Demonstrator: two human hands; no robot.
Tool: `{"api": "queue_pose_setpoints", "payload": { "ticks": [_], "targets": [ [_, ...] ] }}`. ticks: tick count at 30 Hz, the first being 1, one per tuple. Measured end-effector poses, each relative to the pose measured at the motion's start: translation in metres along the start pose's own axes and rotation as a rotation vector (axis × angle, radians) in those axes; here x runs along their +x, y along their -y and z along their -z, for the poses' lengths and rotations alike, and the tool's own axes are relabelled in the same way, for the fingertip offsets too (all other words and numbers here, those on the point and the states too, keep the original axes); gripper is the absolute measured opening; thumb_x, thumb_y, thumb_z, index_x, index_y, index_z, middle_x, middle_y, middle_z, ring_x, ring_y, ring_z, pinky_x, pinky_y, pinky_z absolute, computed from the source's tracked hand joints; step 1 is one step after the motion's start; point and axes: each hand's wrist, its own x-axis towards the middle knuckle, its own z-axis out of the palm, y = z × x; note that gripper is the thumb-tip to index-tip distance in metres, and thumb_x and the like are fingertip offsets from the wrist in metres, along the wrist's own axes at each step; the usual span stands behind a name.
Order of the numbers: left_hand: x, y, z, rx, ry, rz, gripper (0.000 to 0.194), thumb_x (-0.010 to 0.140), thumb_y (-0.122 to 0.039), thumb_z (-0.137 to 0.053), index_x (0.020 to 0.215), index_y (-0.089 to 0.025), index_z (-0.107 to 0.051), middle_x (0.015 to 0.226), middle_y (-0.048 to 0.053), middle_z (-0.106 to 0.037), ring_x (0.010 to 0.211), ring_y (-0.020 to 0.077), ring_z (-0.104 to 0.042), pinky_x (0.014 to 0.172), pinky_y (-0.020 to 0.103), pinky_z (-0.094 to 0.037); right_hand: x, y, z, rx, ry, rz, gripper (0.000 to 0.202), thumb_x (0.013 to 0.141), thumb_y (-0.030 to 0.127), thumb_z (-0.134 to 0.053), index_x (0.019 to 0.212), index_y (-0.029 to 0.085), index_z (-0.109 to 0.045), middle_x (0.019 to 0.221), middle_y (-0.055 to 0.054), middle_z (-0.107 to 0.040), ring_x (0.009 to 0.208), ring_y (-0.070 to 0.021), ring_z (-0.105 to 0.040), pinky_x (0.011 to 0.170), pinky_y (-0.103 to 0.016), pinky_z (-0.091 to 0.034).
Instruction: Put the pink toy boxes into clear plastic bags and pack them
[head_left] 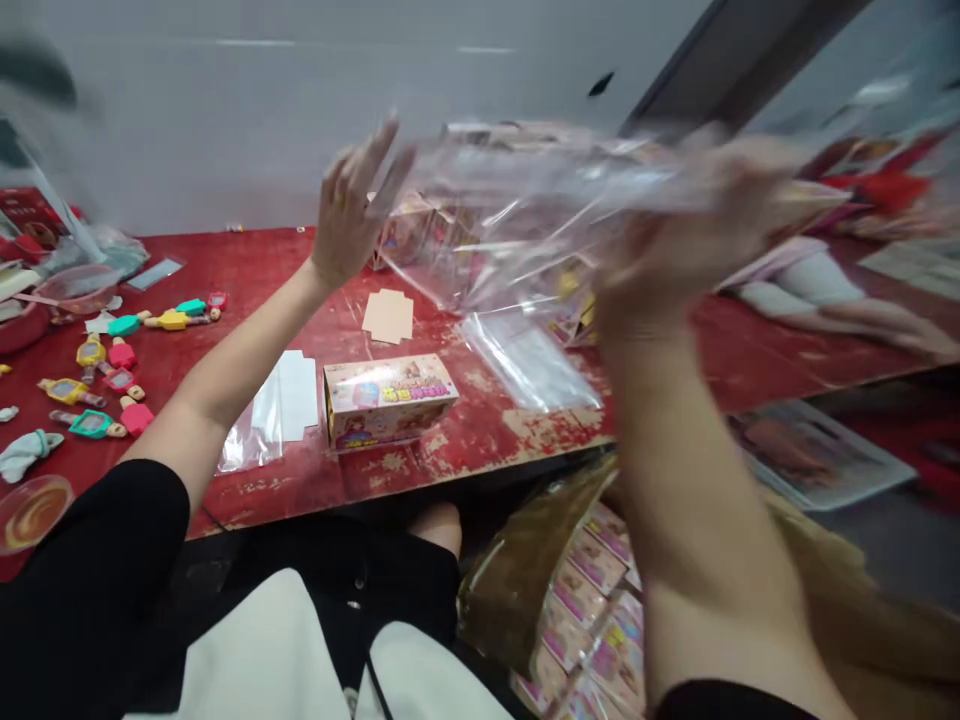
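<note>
My left hand (356,205) is raised above the red table (480,440), its fingers spread beside the end of a clear plastic sheet or bag (540,190). Blurred by motion, my right hand (690,220) is closed on the plastic's right part. Under my hands stands a printed pink and cream box (390,400). White card pieces (298,395) and clear bags (251,425) lie to its left. A tan card piece (388,316) is behind it. To the right lies a stack of clear bags (529,360).
Small colourful watch-like toys (91,423) lie at the left, near a pink basket (79,290). Packed boxes (435,235) stand at the back. A large brown bag (517,570) of printed boxes is below the table edge. Another person's arm (847,300) rests at the right.
</note>
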Motion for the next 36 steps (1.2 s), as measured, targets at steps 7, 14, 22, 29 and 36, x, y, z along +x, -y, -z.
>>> {"api": "queue_pose_setpoints", "payload": {
  "ticks": [7, 14, 22, 29, 36],
  "targets": [
    [-0.138, 0.058, -0.086, -0.309, 0.368, 0.199, 0.039, 0.099, -0.018, -0.038, 0.121, -0.014, -0.07, 0.156, 0.022, -0.049, 0.145, 0.0298, -0.043, 0.123, 0.057, -0.02, -0.079, 0.007, -0.147, -0.082, 0.299, -0.103, 0.041, 0.097, 0.018, -0.041, 0.124, 0.006, -0.07, 0.132, -0.023, -0.065, 0.107, -0.0231, -0.067, 0.086, -0.03, -0.053],
    [-0.242, 0.048, -0.052, -0.628, 0.298, 0.162, 0.048, 0.101, -0.055, -0.042, 0.094, -0.017, -0.072, 0.114, 0.021, -0.074, 0.114, 0.0246, -0.066, 0.105, 0.045, -0.05, -0.178, 0.009, -0.117, 0.089, 0.374, 0.029, 0.036, 0.098, 0.035, -0.045, 0.099, 0.018, -0.077, 0.123, -0.013, -0.073, 0.114, -0.0237, -0.069, 0.102, -0.038, -0.057],
    [-0.276, 0.029, -0.009, -0.654, 0.314, 0.029, 0.048, 0.101, -0.056, -0.044, 0.089, -0.02, -0.074, 0.103, 0.017, -0.079, 0.118, 0.0242, -0.071, 0.107, 0.046, -0.055, -0.247, 0.041, -0.087, 0.008, 0.355, 0.117, 0.058, 0.1, 0.012, -0.026, 0.155, 0.006, -0.043, 0.157, -0.023, -0.044, 0.149, -0.0274, -0.043, 0.115, -0.042, -0.05],
    [-0.316, 0.023, 0.0, -0.45, 0.42, -0.188, 0.037, 0.104, -0.024, -0.038, 0.125, -0.019, -0.069, 0.134, 0.015, -0.07, 0.144, 0.0226, -0.053, 0.124, 0.051, -0.04, -0.286, 0.051, -0.107, -0.079, 0.441, 0.144, 0.073, 0.101, 0.016, -0.037, 0.162, -0.004, -0.003, 0.164, -0.035, 0.005, 0.15, -0.0452, -0.034, 0.107, -0.054, -0.054],
    [-0.352, -0.003, -0.004, -0.273, 0.563, 0.007, 0.046, 0.095, -0.006, -0.041, 0.131, -0.019, -0.066, 0.138, 0.017, -0.067, 0.146, 0.0248, -0.051, 0.128, 0.054, -0.027, -0.305, 0.076, -0.111, -0.135, 0.422, -0.018, 0.068, 0.097, 0.01, -0.03, 0.16, -0.009, -0.012, 0.161, -0.038, -0.017, 0.15, -0.0459, -0.035, 0.114, -0.063, -0.045]
  ]
}}
